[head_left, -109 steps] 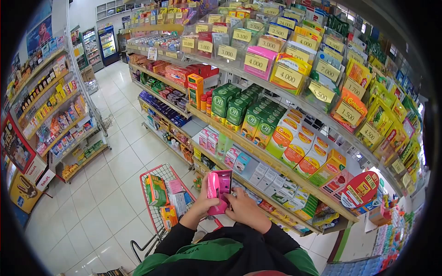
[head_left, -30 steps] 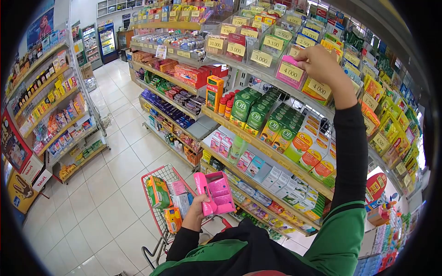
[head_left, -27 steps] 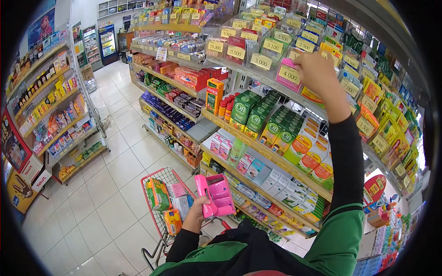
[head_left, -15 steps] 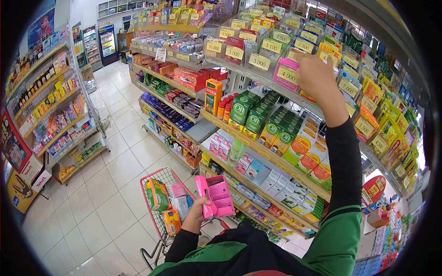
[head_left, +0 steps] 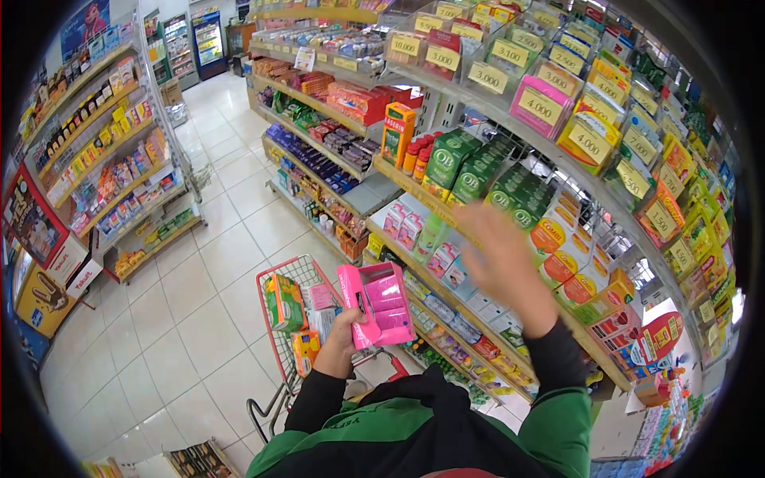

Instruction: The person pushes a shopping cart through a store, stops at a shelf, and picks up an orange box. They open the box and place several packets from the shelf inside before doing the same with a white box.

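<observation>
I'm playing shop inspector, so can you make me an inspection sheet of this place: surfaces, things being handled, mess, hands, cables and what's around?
Surface: tiled floor; shelves crowded with packages.
Things handled: pink box, one side open, more pink inside.
Clutter: red-rimmed cart holding several packs, including a green pack and an orange pack.
Hands: left hand grips the pink box; right hand is blurred in front of the shelves, so I can't tell whether it holds anything.
Cables: nothing seen.
Surroundings: price tags on the upper displays; a lit fridge in the background.
</observation>
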Motion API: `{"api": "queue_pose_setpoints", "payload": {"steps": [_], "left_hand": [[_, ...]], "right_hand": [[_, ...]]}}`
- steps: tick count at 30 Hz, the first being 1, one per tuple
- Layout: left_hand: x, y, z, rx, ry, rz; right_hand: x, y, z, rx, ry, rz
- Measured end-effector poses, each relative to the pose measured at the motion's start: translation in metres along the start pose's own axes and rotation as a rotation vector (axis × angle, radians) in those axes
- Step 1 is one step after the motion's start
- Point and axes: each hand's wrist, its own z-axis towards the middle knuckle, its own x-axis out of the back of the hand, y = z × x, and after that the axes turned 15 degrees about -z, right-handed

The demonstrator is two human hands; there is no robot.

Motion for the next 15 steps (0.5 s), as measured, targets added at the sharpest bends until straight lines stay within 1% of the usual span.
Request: {"api": "queue_pose_setpoints", "payload": {"steps": [1, 3, 4, 6, 7, 8, 10, 12, 14, 15], "left_hand": [[-0.006, 0.002, -0.003, 0.009, -0.056, -0.002], [-0.024, 0.003, -0.012, 0.032, -0.174, -0.045], [-0.021, 0.006, -0.013, 0.030, -0.146, -0.049], [-0.009, 0.009, -0.017, 0.092, -0.217, 0.031], [-0.008, 0.008, -0.017, 0.101, -0.234, 0.042], [-0.010, 0.006, -0.020, 0.102, -0.217, 0.042], [-0.024, 0.002, -0.027, 0.064, -0.211, 0.115], [-0.018, -0.002, -0.023, 0.103, -0.230, 0.105], [-0.023, -0.009, -0.024, 0.094, -0.266, 0.111], [-0.025, -0.009, -0.026, 0.114, -0.263, 0.109]], "right_hand": [[-0.019, -0.011, -0.019, -0.014, -0.179, 0.190], [-0.069, -0.021, -0.054, -0.019, -0.365, 0.447], [-0.086, -0.026, -0.064, -0.019, -0.385, 0.467], [-0.108, -0.042, -0.082, -0.045, -0.475, 0.845], [-0.106, -0.052, -0.087, -0.157, -0.539, 1.072], [-0.107, -0.055, -0.091, -0.161, -0.548, 1.086], [-0.107, -0.057, -0.099, -0.297, -0.586, 1.215], [-0.105, -0.055, -0.102, -0.329, -0.581, 1.194], [-0.101, -0.052, -0.104, -0.427, -0.625, 1.314], [-0.104, -0.051, -0.108, -0.455, -0.624, 1.305]]}}
